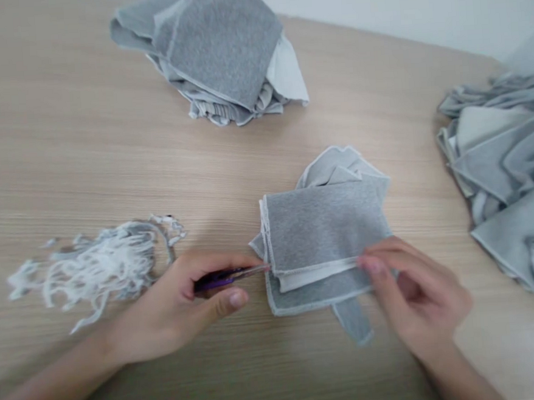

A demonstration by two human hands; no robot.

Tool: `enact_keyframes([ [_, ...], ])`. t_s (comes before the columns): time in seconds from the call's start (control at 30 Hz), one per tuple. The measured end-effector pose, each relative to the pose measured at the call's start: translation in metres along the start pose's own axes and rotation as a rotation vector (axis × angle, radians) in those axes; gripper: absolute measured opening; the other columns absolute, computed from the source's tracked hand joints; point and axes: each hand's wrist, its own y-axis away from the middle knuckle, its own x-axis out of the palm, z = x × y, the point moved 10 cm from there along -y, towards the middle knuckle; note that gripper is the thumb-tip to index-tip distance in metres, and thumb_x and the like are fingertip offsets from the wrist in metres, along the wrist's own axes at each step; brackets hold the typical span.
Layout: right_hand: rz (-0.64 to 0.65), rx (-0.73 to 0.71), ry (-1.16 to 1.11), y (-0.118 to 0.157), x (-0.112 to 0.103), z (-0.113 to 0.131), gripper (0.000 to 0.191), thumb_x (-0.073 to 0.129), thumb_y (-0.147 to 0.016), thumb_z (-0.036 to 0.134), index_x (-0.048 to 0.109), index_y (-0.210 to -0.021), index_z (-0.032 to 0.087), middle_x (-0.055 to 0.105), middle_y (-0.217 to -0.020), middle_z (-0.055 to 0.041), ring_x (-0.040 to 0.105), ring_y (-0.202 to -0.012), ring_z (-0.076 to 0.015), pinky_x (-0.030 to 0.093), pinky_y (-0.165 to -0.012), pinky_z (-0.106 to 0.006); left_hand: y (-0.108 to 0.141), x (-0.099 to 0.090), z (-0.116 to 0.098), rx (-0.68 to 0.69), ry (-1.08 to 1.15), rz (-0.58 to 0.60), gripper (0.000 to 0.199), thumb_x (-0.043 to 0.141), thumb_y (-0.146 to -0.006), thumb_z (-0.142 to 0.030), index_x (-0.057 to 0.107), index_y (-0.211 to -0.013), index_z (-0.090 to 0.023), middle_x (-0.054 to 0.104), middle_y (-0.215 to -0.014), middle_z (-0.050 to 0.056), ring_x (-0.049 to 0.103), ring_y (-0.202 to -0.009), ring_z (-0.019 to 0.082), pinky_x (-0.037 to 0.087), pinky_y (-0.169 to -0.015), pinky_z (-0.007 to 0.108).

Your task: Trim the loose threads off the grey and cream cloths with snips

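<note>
My left hand (194, 305) is closed around small scissors (220, 279) with purple handles. Their tips touch the left edge of a grey fabric piece (324, 226) that has white overlocked seams. This piece lies in layers on the table, with a pale layer showing between the grey ones and a narrow grey strip (354, 320) sticking out below. My right hand (415, 290) pinches the lower right edge of the upper layer between thumb and fingers.
A heap of white thread trimmings (102, 263) lies left on the wooden table (52, 136). One stack of grey fabric pieces (224, 44) stands at the back. Another pile of grey fabric (511, 164) sits at the right. Behind the table is a white surface (394, 2).
</note>
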Motion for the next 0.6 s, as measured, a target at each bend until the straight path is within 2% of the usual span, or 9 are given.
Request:
enact_keyframes([
  [0.1, -0.126, 0.193, 0.257, 0.013, -0.054, -0.03, 0.009, 0.075, -0.09, 0.021, 0.077, -0.098, 0.025, 0.076, -0.09, -0.0027, 0.069, -0.08, -0.0188, 0.055, -0.07, -0.031, 0.003, -0.003, -0.008, 0.045, -0.047, -0.021, 0.027, 0.073, -0.093, -0.029, 0.076, -0.12, -0.034, 0.084, -0.106, -0.001, 0.081, -0.087, 0.017, 0.063, -0.073, 0.016],
  [0.17, -0.062, 0.241, 0.368, 0.025, -0.066, -0.041, 0.012, 0.076, -0.09, 0.029, 0.078, -0.101, 0.025, 0.077, -0.094, -0.0031, 0.068, -0.081, -0.0189, 0.056, -0.071, -0.031, 0.005, -0.005, -0.01, 0.042, -0.061, -0.036, 0.028, 0.075, -0.092, -0.031, 0.076, -0.12, -0.033, 0.084, -0.106, -0.001, 0.081, -0.086, 0.017, 0.063, -0.071, 0.016],
  [0.23, 0.084, 0.228, 0.402, 0.036, -0.054, -0.048, 0.016, 0.077, -0.089, 0.034, 0.078, -0.103, 0.025, 0.076, -0.099, -0.0038, 0.069, -0.083, -0.0191, 0.057, -0.072, -0.032, 0.007, -0.005, -0.011, 0.024, -0.053, -0.029, 0.027, 0.075, -0.092, -0.031, 0.077, -0.119, -0.032, 0.084, -0.106, 0.0, 0.081, -0.086, 0.018, 0.064, -0.07, 0.017],
  [0.3, 0.15, 0.192, 0.411, 0.044, -0.036, -0.048, 0.019, 0.078, -0.088, 0.038, 0.079, -0.103, 0.025, 0.075, -0.102, -0.0049, 0.07, -0.085, -0.02, 0.059, -0.073, -0.033, 0.007, -0.006, -0.012, 0.014, -0.042, -0.038, 0.025, 0.073, -0.094, -0.033, 0.077, -0.118, -0.03, 0.084, -0.106, 0.001, 0.081, -0.086, 0.018, 0.064, -0.07, 0.018],
  [0.47, 0.019, 0.203, 0.447, 0.052, -0.02, -0.054, 0.023, 0.074, -0.092, 0.041, 0.08, -0.098, 0.02, 0.076, -0.097, -0.0072, 0.073, -0.087, -0.0217, 0.061, -0.079, -0.036, 0.007, -0.008, -0.025, 0.092, -0.096, -0.063, 0.021, 0.066, -0.099, -0.031, 0.077, -0.115, -0.027, 0.084, -0.1, 0.001, 0.078, -0.07, 0.014, 0.058, -0.055, 0.015],
  [0.6, 0.023, 0.235, 0.43, 0.054, -0.02, -0.066, 0.022, 0.074, -0.092, 0.041, 0.08, -0.094, 0.02, 0.076, -0.096, -0.0067, 0.072, -0.085, -0.0212, 0.06, -0.078, -0.036, 0.008, -0.009, -0.036, 0.14, -0.177, -0.074, 0.024, 0.058, -0.104, -0.032, 0.078, -0.114, -0.025, 0.083, -0.093, 0.0, 0.073, -0.061, 0.01, 0.049, -0.049, 0.013],
])
